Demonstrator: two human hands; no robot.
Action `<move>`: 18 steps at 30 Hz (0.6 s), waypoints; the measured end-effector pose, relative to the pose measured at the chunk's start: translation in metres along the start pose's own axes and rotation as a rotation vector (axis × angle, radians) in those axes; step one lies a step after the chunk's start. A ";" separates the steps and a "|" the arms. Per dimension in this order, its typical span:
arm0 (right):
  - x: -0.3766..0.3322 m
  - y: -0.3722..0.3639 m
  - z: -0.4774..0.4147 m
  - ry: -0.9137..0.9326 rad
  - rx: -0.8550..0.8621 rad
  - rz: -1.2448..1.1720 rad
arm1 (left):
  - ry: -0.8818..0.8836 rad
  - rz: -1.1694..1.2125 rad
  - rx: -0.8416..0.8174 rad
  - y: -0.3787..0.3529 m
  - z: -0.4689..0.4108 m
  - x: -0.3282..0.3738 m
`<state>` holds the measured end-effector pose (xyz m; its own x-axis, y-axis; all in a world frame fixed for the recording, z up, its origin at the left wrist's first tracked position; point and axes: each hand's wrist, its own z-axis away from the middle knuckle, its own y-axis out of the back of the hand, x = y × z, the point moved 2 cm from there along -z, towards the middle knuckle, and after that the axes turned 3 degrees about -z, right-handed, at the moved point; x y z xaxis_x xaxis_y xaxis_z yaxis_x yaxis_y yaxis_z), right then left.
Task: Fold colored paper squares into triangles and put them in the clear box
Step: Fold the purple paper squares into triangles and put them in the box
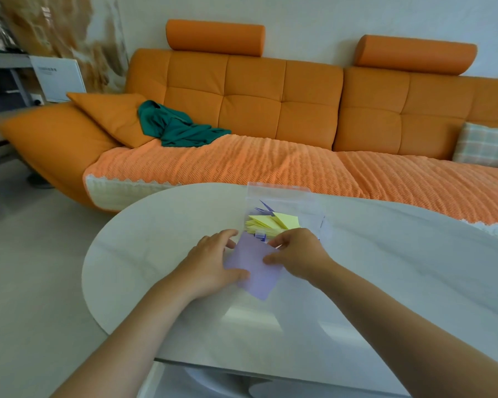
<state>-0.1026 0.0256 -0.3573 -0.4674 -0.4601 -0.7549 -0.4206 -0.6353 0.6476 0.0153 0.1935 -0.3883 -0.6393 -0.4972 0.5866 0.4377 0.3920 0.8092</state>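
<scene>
Two bare hands meet on one smooth lilac paper square (256, 271), flat on the glossy white oval tabletop (156, 239) just in front of the clear box (282, 193). The left hand (210, 262) lies spread, thumb pressing the sheet, while the right hand (299, 254) seems to pinch its edge. Inside the box lie roughly five yellow folded triangles (270, 222), with a few purple triangles (263, 206) at its far side.

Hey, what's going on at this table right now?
A person is working on a lavender paper square on the white oval table. The left hand presses it down, and the right hand appears to pinch its right corner. It is not yet a triangle. Behind it sits the clear plastic box, which holds folded yellow paper triangles and some purple paper pieces.
</scene>
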 end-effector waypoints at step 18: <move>0.054 0.068 0.034 0.374 0.088 -0.168 | 0.127 0.665 0.046 -0.017 -0.026 0.069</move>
<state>-0.1829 -0.0209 -0.3506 -0.0789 -0.5586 -0.8257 -0.5389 -0.6729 0.5067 -0.0197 0.1322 -0.3610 -0.1627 -0.2253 0.9606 0.6829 0.6770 0.2744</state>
